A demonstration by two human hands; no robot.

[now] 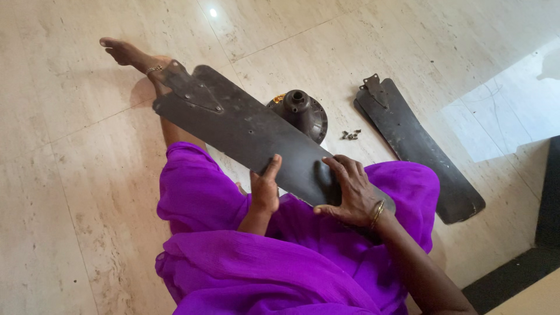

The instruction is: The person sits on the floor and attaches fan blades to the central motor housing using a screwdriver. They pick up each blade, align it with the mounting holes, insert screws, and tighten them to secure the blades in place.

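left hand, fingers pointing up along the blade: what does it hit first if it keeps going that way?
Probably nothing but the fan blade itself: the left hand would slide along its dark surface. Beyond the far edge sits the fan motor housing, though depth is unclear.

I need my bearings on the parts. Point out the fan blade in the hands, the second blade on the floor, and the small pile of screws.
Held fan blade (pixel 245 131): head view, middle of its flat face.
Second fan blade (pixel 417 149): head view, middle of its length.
Screws (pixel 350 135): head view, centre of the pile.
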